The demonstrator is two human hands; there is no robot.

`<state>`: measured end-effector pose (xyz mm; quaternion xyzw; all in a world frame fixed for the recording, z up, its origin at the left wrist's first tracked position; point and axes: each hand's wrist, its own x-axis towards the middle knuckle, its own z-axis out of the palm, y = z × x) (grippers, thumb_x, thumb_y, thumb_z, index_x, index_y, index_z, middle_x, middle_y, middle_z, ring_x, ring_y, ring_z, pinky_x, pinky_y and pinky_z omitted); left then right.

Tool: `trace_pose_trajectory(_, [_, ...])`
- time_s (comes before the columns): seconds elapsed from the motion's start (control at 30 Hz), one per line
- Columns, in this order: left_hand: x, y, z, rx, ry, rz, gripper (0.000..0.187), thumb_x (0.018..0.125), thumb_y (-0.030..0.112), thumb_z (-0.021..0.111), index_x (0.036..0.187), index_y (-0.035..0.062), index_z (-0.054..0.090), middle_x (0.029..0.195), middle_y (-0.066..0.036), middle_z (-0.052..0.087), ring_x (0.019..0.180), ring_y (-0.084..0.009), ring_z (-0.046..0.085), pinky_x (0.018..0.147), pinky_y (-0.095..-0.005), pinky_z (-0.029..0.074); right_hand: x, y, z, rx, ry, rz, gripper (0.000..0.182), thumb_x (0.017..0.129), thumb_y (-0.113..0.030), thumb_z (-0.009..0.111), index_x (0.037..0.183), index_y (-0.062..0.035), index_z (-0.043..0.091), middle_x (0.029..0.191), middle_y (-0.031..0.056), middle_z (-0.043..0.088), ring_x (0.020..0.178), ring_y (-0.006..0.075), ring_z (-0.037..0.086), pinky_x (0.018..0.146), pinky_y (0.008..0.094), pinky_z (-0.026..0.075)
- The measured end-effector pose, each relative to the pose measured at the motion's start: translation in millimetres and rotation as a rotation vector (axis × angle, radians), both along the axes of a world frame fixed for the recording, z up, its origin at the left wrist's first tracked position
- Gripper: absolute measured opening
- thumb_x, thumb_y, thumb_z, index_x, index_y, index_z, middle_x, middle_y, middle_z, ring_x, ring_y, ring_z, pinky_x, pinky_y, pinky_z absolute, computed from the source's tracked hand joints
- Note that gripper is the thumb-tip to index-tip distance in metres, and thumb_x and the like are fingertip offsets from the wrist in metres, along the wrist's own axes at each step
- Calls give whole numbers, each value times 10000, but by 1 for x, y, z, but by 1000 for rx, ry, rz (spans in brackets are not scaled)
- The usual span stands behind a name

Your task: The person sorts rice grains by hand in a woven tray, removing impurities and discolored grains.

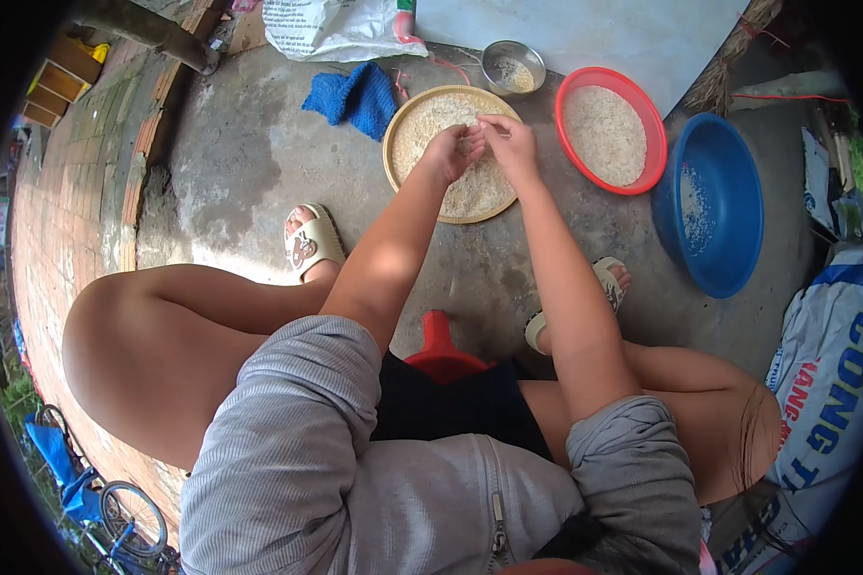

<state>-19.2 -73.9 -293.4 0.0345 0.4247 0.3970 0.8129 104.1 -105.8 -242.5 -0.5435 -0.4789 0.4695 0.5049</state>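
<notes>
A round woven tray (pixel 387 153) with a layer of pale rice grains (pixel 451 196) lies on the ground in front of me. Over its middle, my left hand (pixel 458 151) is palm up and cupped, with what look like a few rice grains in it. My right hand (pixel 511 146) meets it from the right, its thumb and fingers pinched together above the left fingertips. Whatever sits in that pinch is too small to make out.
Right of the tray stand a red basin (pixel 562 144) of rice and a blue basin (pixel 729 240) with scattered grains. A metal bowl (pixel 489 63) and blue cloth (pixel 355 99) lie beyond. A red stool (pixel 438 335) is beneath me; printed sacks (pixel 825 402) stand right.
</notes>
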Motion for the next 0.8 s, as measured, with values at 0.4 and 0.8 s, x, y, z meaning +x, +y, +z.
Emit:
trace_pose_trajectory(0.4, [-17, 11, -8, -44, -19, 54, 235, 939, 168, 400, 990, -16, 537, 883, -93, 564, 776, -194, 565, 738, -315, 522, 12, -42, -52, 169, -956, 149, 239, 781, -39, 566, 1009, -40, 641, 1020, 98, 608, 936, 289, 575, 827, 375, 475])
trace_pose_trajectory(0.8, [-11, 3, -4, -32, 36, 38, 234, 938, 156, 392, 990, -24, 534, 889, -101, 560, 800, -195, 564, 749, -318, 518, 14, -43, -69, 55, -981, 55, 172, 771, 0, 555, 922, -22, 633, 921, 149, 606, 844, 300, 601, 747, 384, 489])
